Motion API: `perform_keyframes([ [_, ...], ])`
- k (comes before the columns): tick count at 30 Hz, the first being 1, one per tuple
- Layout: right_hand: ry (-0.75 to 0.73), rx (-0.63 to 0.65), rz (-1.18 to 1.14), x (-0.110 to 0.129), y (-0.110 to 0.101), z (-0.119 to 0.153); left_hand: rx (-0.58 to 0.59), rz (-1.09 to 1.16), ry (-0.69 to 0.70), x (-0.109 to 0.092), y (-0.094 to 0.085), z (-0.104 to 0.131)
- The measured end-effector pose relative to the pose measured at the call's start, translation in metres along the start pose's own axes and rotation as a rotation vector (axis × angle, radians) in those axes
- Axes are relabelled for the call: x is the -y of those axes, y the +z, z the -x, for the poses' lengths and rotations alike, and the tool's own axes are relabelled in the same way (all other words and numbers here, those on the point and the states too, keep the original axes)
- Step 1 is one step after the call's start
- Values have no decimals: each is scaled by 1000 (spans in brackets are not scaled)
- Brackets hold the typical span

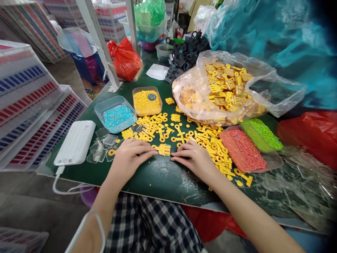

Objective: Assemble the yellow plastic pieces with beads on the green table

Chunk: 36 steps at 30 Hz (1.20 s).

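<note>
A small yellow plastic piece [164, 150] lies near the table's front, rows of coloured beads showing in its face. My left hand [133, 156] pinches at its left end, thumb and forefinger together. Just off its right end, the fingertips of my right hand [195, 158] are drawn together; whether anything tiny is between them is hidden. Behind both hands spreads a heap of loose yellow plastic parts [151, 126], many with rings. Open tubs hold blue beads [118, 116], yellow beads [146, 100], red beads [244, 147] and green beads [263, 133].
A clear bag of yellow pieces [229, 88] stands behind the heap, with black parts [186, 52] beyond. At left lie a white power bank [75, 142] with a cable and clear plastic pieces [101, 149]. A metal post [101, 42] rises from the table's left edge.
</note>
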State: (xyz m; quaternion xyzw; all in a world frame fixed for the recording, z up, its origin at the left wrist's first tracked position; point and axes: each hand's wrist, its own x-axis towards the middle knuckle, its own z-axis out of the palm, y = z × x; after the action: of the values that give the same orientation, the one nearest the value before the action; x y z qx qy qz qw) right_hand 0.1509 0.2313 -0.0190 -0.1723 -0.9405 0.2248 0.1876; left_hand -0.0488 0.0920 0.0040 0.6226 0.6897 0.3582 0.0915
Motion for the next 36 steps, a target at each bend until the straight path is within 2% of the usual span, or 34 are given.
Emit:
perform_keyframes([
  [2,17,18,-11,-1,-1,1,-16,24,-74,0,-2,16],
  [6,30,62,-30,-2,-2,1,-44,97,-213,2,7,42],
  [9,47,80,-50,-3,-2,1,-63,107,-206,3,11,49],
  [12,50,86,-48,-2,-2,0,-18,61,-156,5,9,49],
  [20,-3,74,-25,-1,-2,-1,62,37,-149,6,0,37],
  [24,-21,20,-8,-2,2,-1,14,9,-165,10,-7,33],
  [28,-35,-29,0,-1,6,-2,-25,-37,-207,17,-22,31],
  [32,-44,-31,13,0,7,-2,37,-96,-138,20,-33,32],
  [36,-55,-34,18,1,8,-3,110,-131,-56,19,-34,37],
])
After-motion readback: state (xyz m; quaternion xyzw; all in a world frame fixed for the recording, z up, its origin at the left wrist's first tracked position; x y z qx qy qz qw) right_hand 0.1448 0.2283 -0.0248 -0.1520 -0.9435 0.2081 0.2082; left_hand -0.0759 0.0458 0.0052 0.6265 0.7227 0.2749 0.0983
